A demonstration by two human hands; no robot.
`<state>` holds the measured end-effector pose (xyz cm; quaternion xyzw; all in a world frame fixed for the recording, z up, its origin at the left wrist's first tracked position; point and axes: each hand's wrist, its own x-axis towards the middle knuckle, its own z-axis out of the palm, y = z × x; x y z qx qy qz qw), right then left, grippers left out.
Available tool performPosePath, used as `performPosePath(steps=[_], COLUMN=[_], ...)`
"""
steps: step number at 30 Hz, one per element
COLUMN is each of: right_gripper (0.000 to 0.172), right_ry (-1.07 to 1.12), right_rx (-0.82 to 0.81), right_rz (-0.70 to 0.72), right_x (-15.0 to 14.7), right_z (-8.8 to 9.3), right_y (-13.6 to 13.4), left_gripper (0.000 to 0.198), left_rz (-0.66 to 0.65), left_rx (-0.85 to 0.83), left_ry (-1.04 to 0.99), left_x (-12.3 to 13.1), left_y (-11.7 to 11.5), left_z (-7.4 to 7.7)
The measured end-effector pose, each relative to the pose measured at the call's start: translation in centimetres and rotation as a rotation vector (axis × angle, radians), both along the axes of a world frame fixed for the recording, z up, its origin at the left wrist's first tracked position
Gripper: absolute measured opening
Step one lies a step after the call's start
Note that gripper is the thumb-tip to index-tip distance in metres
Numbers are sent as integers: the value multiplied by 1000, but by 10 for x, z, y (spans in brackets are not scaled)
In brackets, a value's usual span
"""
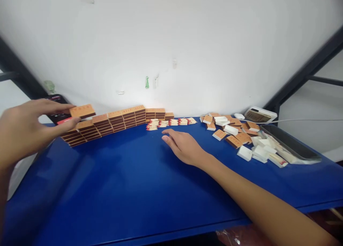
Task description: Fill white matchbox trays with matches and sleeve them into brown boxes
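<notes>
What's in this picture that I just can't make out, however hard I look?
All in the head view:
Print on the held matchbox: too small and blurred to read.
Dark device behind the left hand: partly covered by that hand.
Contents of the stacked matchboxes: hidden by the boxes' own walls.
Reddish thing below the table: cut off by the bottom edge.

And here's the matchbox (pixel 81 110), showing an orange printed top and a dark side, lying nearly level, pinched in the left hand (pixel 34 122) right by the top of the stacked matchboxes (pixel 115 121); whether it's touching, the view isn't showing. The stacks are standing in a row, dropping lower rightward, where red-tipped matches (pixel 173 122) are lying in loose heaps.
</notes>
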<state>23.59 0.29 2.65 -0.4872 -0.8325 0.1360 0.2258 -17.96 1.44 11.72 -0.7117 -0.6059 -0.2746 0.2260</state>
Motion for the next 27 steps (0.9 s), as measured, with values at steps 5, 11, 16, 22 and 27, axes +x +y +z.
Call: performPosePath(steps=[5,11,16,22,27], right_gripper=[44,46,46,46,46], right_ry=[-37,-71,-69,-70,-75], right_rx=[0,-1,2,9,11], right_rz=[-6,-33,-40,-45,-29], right_x=[0,4,7,7,7], right_z=[1,-1,-1,0,0], right_y=[2,8,11,10,10], left_gripper=[49,45,43,47,53], left_rz=[230,287,219,199,13], left_rx=[-290,-407,-424,-400,-327], left_ry=[-94,-187,-177,-185,-103], left_x=[-24,-8,-11,-6,3], left_y=[5,3,7,8,21], left_z=[2,6,0,-1,-7])
